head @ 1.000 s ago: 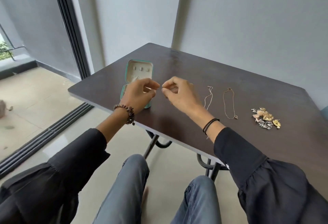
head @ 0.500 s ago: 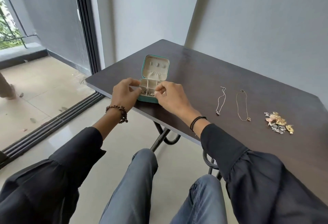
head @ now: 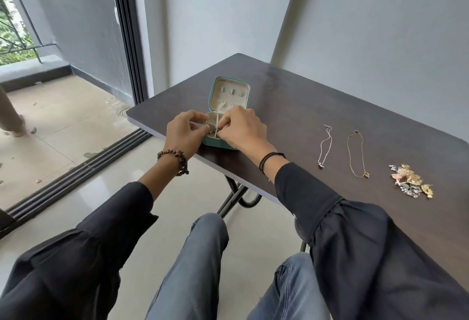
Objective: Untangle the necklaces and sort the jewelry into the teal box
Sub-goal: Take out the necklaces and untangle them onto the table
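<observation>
Teal box (head: 220,142) sits open at the near left corner of the dark table (head: 330,106), its lid standing up with 3 small tabs showing on the pale lining. Both hands are over its front compartment. The left hand (head: 186,133) curls in from 9 o'clock, fingertips drawn together at the box's edge; the right hand (head: 245,129) comes in from 3 o'clock, thumb and forefinger pinched on a fine chain (head: 212,131) that dips into the compartment. Whether the left fingers actually grip that chain, I cannot tell from where I stand.

Off at 3 o'clock from the box, well apart from it, a silver necklace (head: 324,145) and a gold necklace (head: 356,157) lie stretched out side by side, not touching. Farther along the same line lies a heap of brooches (head: 411,184) in gold, pink and silver.

My guess is the chain is being settled into its slot. The risk is that it bunches and knots on itself as it goes in, since it is so thin. The box also sits right at the table's near edge, so a tug from either hand could tip it off toward the floor.
</observation>
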The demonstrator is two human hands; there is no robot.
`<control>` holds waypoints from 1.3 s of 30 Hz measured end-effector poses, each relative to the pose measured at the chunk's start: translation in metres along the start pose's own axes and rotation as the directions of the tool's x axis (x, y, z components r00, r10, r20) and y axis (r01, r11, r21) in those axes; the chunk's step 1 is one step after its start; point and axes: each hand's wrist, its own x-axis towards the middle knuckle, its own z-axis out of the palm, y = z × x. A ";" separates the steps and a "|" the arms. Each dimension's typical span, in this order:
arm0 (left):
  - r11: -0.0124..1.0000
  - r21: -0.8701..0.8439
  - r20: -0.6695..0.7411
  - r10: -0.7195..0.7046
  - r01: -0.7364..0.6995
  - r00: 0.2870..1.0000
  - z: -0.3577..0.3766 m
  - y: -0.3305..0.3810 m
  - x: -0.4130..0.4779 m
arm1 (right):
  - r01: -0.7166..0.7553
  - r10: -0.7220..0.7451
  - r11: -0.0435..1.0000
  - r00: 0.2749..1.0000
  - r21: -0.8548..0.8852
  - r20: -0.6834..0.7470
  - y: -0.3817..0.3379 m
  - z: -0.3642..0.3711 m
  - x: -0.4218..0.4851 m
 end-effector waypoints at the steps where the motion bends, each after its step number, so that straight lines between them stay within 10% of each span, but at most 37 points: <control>1: 1.000 -0.001 0.000 0.001 -0.001 1.000 0.000 0.000 0.000 | 0.008 -0.008 1.000 1.000 -0.013 -0.002 0.000 0.000 0.002; 24: 0.986 0.145 -0.023 0.090 -0.085 0.996 0.003 0.015 -0.003 | 0.085 -0.064 0.940 0.995 0.330 -0.074 0.014 -0.008 0.002; 32: 0.934 -0.351 0.182 0.135 -0.064 0.974 0.006 0.066 -0.007 | 0.041 0.072 0.672 0.990 0.739 -0.120 0.017 -0.050 -0.002; 39: 0.899 -0.437 0.303 0.186 -0.037 0.935 0.011 0.083 -0.011 | 0.042 0.215 0.476 0.963 0.878 -0.163 0.042 -0.092 -0.010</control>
